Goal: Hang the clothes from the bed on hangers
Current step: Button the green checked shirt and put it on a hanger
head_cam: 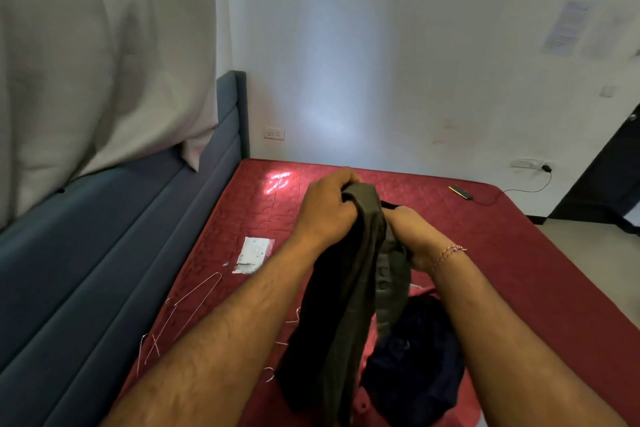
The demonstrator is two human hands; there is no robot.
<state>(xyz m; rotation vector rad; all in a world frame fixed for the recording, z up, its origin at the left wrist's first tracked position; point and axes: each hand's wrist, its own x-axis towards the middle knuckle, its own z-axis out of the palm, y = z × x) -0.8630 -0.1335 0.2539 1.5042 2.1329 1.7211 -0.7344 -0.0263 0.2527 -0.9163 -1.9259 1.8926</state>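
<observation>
olive shirt [346,295] gripped between left hand [325,208], right hand [414,236]

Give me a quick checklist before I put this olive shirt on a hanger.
1. Left hand grips the olive shirt at its top: ok.
2. Right hand grips the shirt too: ok.
3. Shirt lifted off the red mattress: ok.
4. Wire hangers lie on the mattress to the left, apart from the shirt: ok.
5. A free hand to take a hanger: not ok, both hold the shirt.
6. Collar opening found: cannot tell, fabric is bunched.
</observation>
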